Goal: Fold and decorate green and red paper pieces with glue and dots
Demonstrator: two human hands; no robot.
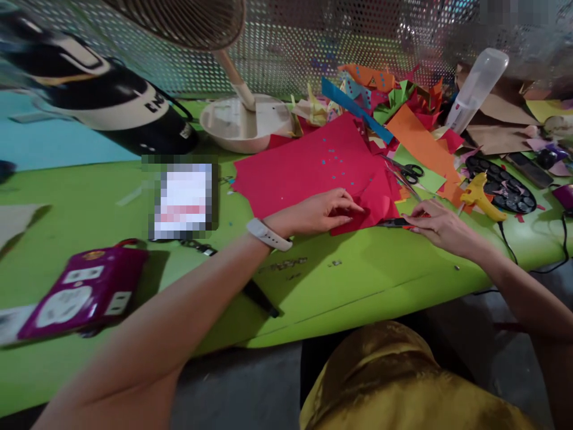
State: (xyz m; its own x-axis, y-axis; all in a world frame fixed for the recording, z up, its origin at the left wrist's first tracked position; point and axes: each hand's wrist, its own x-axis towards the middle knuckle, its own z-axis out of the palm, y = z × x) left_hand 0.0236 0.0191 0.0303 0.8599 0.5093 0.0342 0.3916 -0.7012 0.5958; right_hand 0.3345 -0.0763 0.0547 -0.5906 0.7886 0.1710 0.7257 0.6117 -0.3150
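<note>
Creased red paper piece (379, 200) lies on the smooth green tabletop (358, 278); presumably light, easily torn, best held by its edges. Left hand (320, 212): curled at its left, pinch indeterminable. Right hand (441, 228): gripping slim black-and-red tool (394, 223).

Paper sheet (295, 167): red, blue-specked
Counter (358, 292): lime green
Glue gun (482, 196): yellow
Water bottle (129, 113): black, cream
Wrist strap (268, 234): white

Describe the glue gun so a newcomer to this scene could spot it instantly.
On the green table, look beyond the right hand, toward the picture's right side. The glue gun lies there by the black oval tray. Bright yellow with a black cord, it stands out from the dark tray and orange paper.
</note>
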